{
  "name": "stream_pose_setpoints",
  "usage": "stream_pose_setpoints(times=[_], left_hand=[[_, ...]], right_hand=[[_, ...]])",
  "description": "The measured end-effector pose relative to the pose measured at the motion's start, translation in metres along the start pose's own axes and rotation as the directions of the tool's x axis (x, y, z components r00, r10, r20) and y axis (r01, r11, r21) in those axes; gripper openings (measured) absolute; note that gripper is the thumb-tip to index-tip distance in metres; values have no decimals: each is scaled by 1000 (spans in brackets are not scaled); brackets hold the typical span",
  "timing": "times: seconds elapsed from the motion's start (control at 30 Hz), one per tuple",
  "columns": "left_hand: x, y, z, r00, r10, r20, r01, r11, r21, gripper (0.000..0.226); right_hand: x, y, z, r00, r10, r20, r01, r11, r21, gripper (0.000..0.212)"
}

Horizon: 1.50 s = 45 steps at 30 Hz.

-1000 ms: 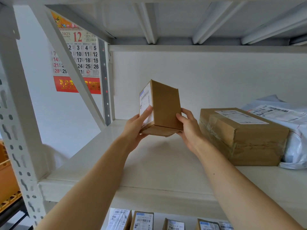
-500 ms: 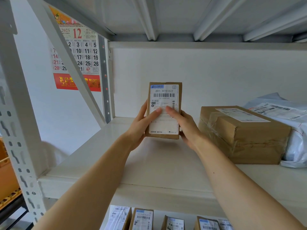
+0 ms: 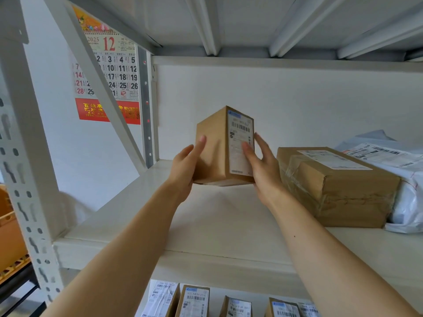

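Small cardboard box (image 3: 215, 152) stands upright in the air between our two hands, lifted just clear of the white shelf (image 3: 217, 227), with one vertical edge turned toward us. Its plain brown face looks left and its white shipping label (image 3: 240, 145) looks right. Our left hand (image 3: 183, 170) holds the box at the lower left, the thumb laid flat up the plain face; the other fingers go behind the box, where we cannot see them. Our right hand (image 3: 263, 172) holds the lower right, the thumb lying across the label and the fingers spread past the far edge, probably touching the hidden side. The box hangs near the larger taped carton (image 3: 338, 186), which lies on the shelf to the right, and the two do not touch. A white plastic mailer (image 3: 407, 202) sits against that carton's far side. A wall calendar (image 3: 114, 72) hangs behind the rack's diagonal brace at the left. Below the shelf, a row of labelled parcels (image 3: 194, 300) stands on the next level.
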State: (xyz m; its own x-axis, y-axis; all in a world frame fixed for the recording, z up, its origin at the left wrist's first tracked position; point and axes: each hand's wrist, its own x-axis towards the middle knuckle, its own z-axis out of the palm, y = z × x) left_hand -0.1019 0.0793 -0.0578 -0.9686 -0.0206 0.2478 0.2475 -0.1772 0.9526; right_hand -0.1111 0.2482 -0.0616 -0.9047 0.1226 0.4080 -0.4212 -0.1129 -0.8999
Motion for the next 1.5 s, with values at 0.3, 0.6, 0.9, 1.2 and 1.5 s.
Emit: stream_pose_setpoints(times=[0.3, 0.6, 0.9, 1.2, 1.5], left_hand=[[-1, -3, 0, 992, 40, 121, -29, 996, -84, 56], [0, -2, 0, 996, -70, -52, 67, 996, -64, 74], [-3, 5, -1, 997, -54, -62, 52, 998, -27, 112], [-1, 0, -2, 999, -19, 38, 22, 997, -70, 27], [-2, -4, 2, 970, -37, 241, 24, 998, 54, 81]], right_hand=[[-3, -4, 3, 994, 106, 23, -105, 994, -24, 62], [-7, -3, 8, 989, 140, 41, -137, 988, -70, 71], [-11, -4, 7, 999, 36, 6, -35, 992, -119, 62], [-10, -7, 6, 1000, -24, -15, 21, 987, -161, 54], [-11, -7, 10, 986, 164, 37, -160, 983, -88, 74]])
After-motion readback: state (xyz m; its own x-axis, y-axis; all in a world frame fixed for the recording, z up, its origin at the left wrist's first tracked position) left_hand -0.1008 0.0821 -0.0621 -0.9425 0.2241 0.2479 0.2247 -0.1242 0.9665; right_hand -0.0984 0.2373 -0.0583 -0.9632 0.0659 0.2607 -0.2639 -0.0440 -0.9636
